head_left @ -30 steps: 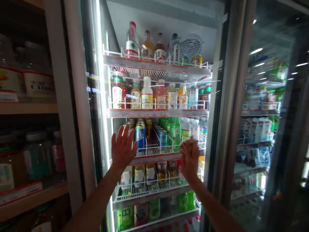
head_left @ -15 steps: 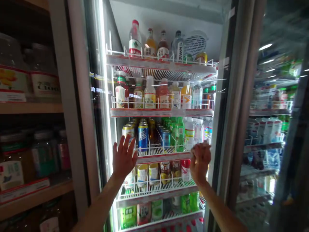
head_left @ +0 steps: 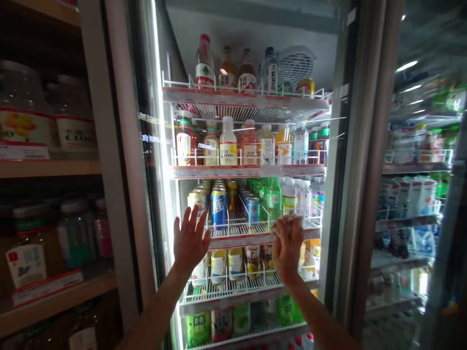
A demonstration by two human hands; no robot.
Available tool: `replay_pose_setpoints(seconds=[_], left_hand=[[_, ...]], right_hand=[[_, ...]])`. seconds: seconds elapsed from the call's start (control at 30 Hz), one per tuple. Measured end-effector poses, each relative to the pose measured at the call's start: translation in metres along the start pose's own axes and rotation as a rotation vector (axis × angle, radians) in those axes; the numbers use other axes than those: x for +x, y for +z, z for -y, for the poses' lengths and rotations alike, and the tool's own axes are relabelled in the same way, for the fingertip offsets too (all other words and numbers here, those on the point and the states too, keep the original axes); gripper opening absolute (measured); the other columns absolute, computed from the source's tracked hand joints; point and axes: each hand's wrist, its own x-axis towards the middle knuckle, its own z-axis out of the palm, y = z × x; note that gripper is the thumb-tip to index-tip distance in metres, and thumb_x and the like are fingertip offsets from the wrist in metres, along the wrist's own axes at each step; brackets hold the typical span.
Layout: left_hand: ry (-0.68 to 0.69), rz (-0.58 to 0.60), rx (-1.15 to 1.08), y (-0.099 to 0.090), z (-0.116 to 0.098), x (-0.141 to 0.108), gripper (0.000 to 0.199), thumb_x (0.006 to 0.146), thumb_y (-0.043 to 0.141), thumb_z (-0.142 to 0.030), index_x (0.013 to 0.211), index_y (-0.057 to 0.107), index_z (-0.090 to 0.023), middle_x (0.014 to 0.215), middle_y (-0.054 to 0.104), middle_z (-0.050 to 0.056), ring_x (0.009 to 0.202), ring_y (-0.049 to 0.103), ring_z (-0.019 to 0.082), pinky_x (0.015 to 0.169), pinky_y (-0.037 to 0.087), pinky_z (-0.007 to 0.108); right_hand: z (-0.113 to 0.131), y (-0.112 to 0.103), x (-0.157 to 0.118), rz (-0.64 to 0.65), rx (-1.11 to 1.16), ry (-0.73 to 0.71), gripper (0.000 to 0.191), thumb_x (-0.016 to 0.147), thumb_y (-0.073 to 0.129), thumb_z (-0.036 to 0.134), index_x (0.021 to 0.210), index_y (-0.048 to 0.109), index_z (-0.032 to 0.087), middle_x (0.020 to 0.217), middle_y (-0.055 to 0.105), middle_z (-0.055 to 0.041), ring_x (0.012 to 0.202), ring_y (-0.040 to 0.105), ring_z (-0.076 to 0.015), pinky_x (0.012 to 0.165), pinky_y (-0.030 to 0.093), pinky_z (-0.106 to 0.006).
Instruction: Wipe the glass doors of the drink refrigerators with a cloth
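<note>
My left hand (head_left: 190, 243) is raised with its fingers spread and its palm turned to the glass door (head_left: 233, 187) of a lit drinks fridge. It holds nothing, and appears to rest flat on the pane. My right hand (head_left: 287, 255) is closed around a crumpled pale cloth (head_left: 292, 222), which shows above the fingers against the glass. Behind the pane, a blue can (head_left: 219, 209) stands between the hands, and a green bottle (head_left: 274, 199) stands just above the right one.
Wire shelves (head_left: 248, 171) inside the fridge carry several bottles and cans. A metal door frame (head_left: 368, 170) runs up the right side, with another glass-fronted fridge beyond. Wooden shelves (head_left: 51, 167) with large bottles (head_left: 27, 257) stand at the left.
My right hand has moved left across the pane with the cloth. My left hand keeps about the same place, and the view has shifted slightly.
</note>
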Motion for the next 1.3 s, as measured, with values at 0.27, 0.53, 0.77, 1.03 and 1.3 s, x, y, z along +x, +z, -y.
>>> replay_pose_setpoints(seconds=[0.27, 0.53, 0.77, 1.03, 1.3], left_hand=[[0.008, -0.017, -0.002, -0.001, 0.000, 0.001, 0.064, 0.086, 0.047, -0.026, 0.143, 0.017, -0.023, 0.148, 0.022, 0.006, 0.138, 0.018, 0.022, 0.113, 0.013, 0.042], [0.000, -0.019, 0.000, -0.001, -0.001, 0.001, 0.064, 0.086, 0.046, -0.026, 0.143, 0.017, -0.022, 0.148, 0.024, 0.007, 0.138, 0.019, 0.022, 0.113, 0.014, 0.042], [-0.002, -0.006, 0.001, -0.001, -0.001, -0.001, 0.064, 0.086, 0.047, -0.026, 0.143, 0.018, -0.022, 0.147, 0.025, 0.008, 0.137, 0.019, 0.022, 0.113, 0.014, 0.043], [-0.003, -0.008, -0.013, -0.001, -0.001, -0.001, 0.065, 0.086, 0.047, -0.026, 0.143, 0.017, -0.021, 0.147, 0.026, 0.009, 0.137, 0.019, 0.023, 0.113, 0.015, 0.043], [0.015, -0.017, 0.002, -0.001, -0.001, -0.001, 0.062, 0.086, 0.046, -0.025, 0.143, 0.020, -0.019, 0.146, 0.029, 0.011, 0.137, 0.019, 0.024, 0.112, 0.016, 0.044]], right_hand=[[0.022, 0.008, -0.003, 0.128, 0.045, -0.241, 0.048, 0.083, 0.047, 0.012, 0.127, 0.049, 0.029, 0.151, 0.019, -0.0006, 0.137, 0.021, -0.0307, 0.104, 0.036, -0.053], [0.027, 0.015, 0.011, 0.061, 0.047, -0.193, 0.047, 0.083, 0.046, 0.011, 0.127, 0.049, 0.027, 0.152, 0.015, -0.0016, 0.138, 0.016, -0.0327, 0.105, 0.033, -0.056], [0.021, 0.014, 0.038, 0.069, 0.080, -0.302, 0.048, 0.082, 0.049, 0.010, 0.126, 0.050, 0.030, 0.152, 0.018, 0.0014, 0.138, 0.019, -0.0293, 0.106, 0.033, -0.052], [0.033, 0.020, 0.044, 0.105, 0.078, -0.413, 0.050, 0.083, 0.050, 0.014, 0.130, 0.046, 0.032, 0.150, 0.021, 0.0034, 0.138, 0.018, -0.0295, 0.106, 0.035, -0.052], [0.030, 0.023, 0.109, -0.003, 0.048, -0.354, 0.059, 0.083, 0.048, 0.011, 0.134, 0.037, 0.039, 0.150, 0.020, 0.0055, 0.138, 0.020, -0.0293, 0.106, 0.034, -0.053]])
